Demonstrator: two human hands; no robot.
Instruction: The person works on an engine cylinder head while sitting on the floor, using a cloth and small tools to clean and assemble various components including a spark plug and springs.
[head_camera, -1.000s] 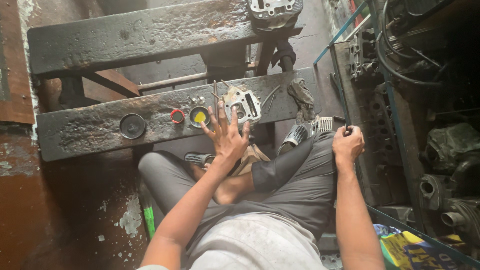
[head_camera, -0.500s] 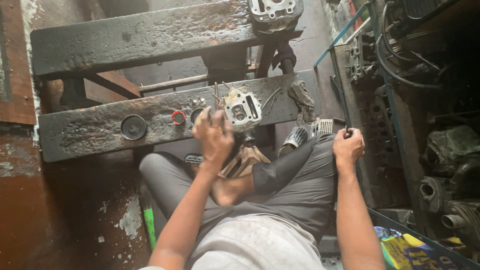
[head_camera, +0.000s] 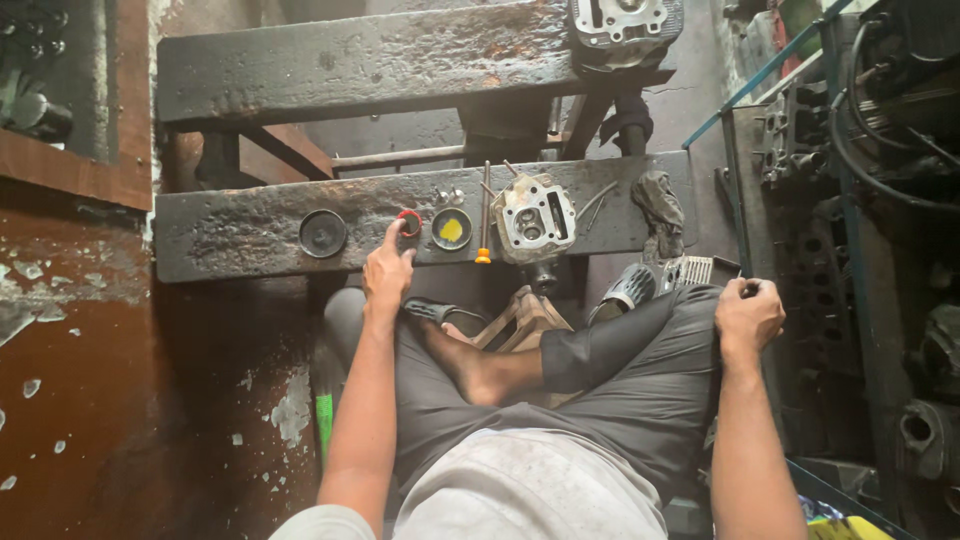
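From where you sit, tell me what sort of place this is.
Most likely a small engine repair workshop. A metal cylinder head lies on an oil-blackened wooden bench, more engine parts are piled at the right, and the left hand touches a small red ring.

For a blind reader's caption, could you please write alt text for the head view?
A seated person's left hand touches a small red ring on a blackened wooden bench, beside a tin of yellow paste and a metal cylinder head. The right hand rests fisted at the knee.

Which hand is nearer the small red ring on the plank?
Left. The left hand has a fingertip at the red ring; the right hand is far off by the knee.
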